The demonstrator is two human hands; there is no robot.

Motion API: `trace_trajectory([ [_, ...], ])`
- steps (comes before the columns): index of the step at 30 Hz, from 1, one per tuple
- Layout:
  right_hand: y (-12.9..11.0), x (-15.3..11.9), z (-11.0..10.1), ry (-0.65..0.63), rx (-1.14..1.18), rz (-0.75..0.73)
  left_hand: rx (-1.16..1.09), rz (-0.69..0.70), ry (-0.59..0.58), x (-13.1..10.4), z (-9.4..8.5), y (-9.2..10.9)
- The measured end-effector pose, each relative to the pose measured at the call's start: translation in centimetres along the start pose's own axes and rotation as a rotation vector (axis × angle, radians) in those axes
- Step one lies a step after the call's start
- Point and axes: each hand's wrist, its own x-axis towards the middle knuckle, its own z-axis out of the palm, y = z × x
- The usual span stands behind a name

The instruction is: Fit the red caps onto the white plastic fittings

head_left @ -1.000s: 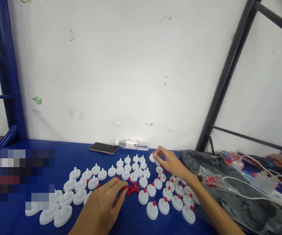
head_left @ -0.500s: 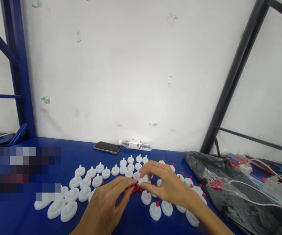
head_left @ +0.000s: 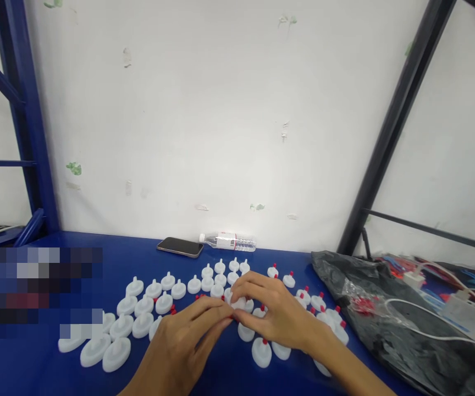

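Note:
My right hand [head_left: 276,313] holds a white cap [head_left: 238,303] by its edges between thumb and fingers, its nozzle turned toward my left hand. My left hand [head_left: 183,335] has thumb and fingertips pinched together at that nozzle, where a speck of red shows; the small piece is mostly hidden. On the left, white caps [head_left: 124,326] with bare nozzles stand in loose rows. White caps with red tips [head_left: 261,354] stand around and beyond my right hand. Small red pieces [head_left: 173,309] lie among the caps on the left.
A black phone [head_left: 180,247] and a clear plastic bottle [head_left: 235,242] lie by the wall on the blue table [head_left: 109,247]. To the right are a dark plastic bag [head_left: 390,341], a clear bag of red pieces [head_left: 363,304], and a power strip with white cables [head_left: 464,316].
My left fingertips have moved right, from over the small red pieces to the nozzle of the cap in my right hand. The view has shifted slightly.

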Motion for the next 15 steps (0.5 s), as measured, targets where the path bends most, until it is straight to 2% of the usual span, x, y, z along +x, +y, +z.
trace_trajectory([
  [7, -0.20, -0.24, 0.54, 0.015, -0.005, -0.053, -0.093, -0.106, -0.051, -0.16, 0.24, 0.05],
  [12, -0.22, -0.24, 0.81, 0.099, -0.056, -0.186, -0.075, -0.352, -0.032, -0.24, 0.22, 0.55],
  [15, -0.49, -0.10, 0.97, 0.156, -0.100, -0.288, -0.242, -0.573, -0.134, 0.13, -0.09, 0.84],
])
